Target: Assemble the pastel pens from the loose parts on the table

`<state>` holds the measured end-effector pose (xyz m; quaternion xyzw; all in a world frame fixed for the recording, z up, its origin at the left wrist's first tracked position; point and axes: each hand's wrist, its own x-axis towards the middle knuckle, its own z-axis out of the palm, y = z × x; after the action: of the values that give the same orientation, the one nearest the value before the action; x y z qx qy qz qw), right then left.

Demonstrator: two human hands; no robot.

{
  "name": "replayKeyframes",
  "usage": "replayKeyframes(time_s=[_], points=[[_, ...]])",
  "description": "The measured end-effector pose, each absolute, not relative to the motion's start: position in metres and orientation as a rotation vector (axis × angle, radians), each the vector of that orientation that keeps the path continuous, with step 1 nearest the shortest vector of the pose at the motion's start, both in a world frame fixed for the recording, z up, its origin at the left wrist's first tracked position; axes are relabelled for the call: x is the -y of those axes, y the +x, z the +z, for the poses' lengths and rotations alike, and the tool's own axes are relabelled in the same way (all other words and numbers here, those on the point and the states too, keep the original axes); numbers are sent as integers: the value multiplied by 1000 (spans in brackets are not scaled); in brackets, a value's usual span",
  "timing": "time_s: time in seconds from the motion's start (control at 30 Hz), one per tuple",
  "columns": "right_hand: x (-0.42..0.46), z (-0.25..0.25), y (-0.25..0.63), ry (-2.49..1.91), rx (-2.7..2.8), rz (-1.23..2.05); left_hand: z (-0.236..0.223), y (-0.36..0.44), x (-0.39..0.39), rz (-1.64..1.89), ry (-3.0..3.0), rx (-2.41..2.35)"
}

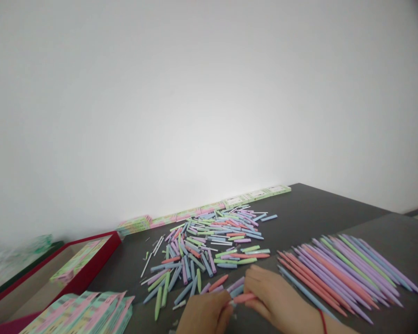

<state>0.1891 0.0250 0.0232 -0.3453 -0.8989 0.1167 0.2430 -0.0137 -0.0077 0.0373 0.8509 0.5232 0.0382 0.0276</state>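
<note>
My right hand (270, 294), with a red cord at the wrist, is closed around a coral pen (244, 298). The fingers of my left hand (206, 311) are closed at the pen's pale left end, and the two hands nearly meet there. Just beyond them lies a loose pile of pen parts (202, 250) in green, blue, purple and coral, with thin white refills (216, 243) among them. To the right, a row of whole-looking pens (337, 273) lies side by side, coral, purple, green and blue. What the left fingertips cover is hidden.
On the left stand a red open box (102, 269) with a printed pack inside and a fan of pastel packets (87, 315) in front. Flat printed boxes (235, 200) line the dark table's (299, 204) wall-side edge. Crumpled clear plastic (17, 260) sits far left.
</note>
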Motion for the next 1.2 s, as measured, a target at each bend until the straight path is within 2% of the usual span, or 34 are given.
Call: replayKeyframes(time_s=[0.3, 0.5, 0.67, 1.2], points=[[-32, 21, 192, -1015, 2351, 512, 40, -17, 8, 196, 2561, -1689], [-32, 15, 190, -970, 2368, 488, 24, -18, 1, 372, 2559, -1507], [-29, 16, 188, -944, 2401, 429, 11, -16, -4, 316, 2572, -1549], [-31, 30, 194, -956, 2264, 635, 11, -27, -6, 477, 2502, -1465]])
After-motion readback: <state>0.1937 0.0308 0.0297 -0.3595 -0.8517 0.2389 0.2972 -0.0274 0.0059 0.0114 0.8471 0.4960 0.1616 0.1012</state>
